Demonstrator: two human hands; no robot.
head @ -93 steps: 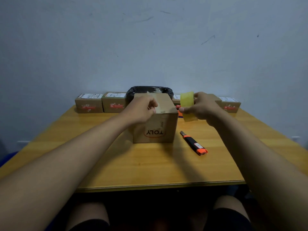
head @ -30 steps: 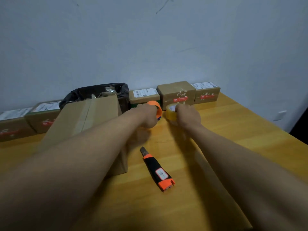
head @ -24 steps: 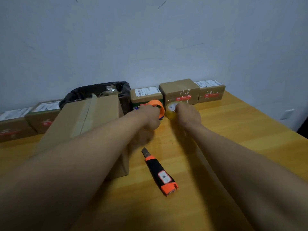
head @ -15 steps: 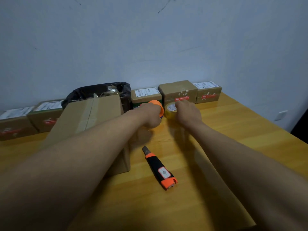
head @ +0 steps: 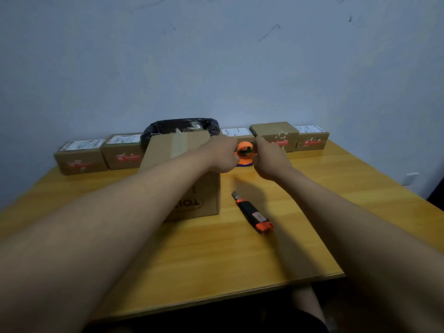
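Note:
An orange tape holder [head: 244, 156] with a purple base stands on the wooden table [head: 240, 255] at the back, right of a taped cardboard box [head: 192, 195]. My left hand [head: 222, 155] has its fingers curled against the holder's left edge and grips it. From the other side, my right hand [head: 269, 159] curls its fingers onto the holder's right edge. The yellow tape roll is out of sight. A black and orange utility knife [head: 252, 213] lies on the table in front of my hands, touched by neither.
A bin lined with a black bag [head: 180, 126] stands behind the box. Small labelled parcels line the wall: two at the left [head: 80, 156] [head: 122, 151] and several at the right [head: 274, 134]. The table's front edge is near my knees.
My left hand left the box top for the orange holder. My right hand carried the yellow roll to the back of the table beside it; the roll is now hidden. The view swung back left.

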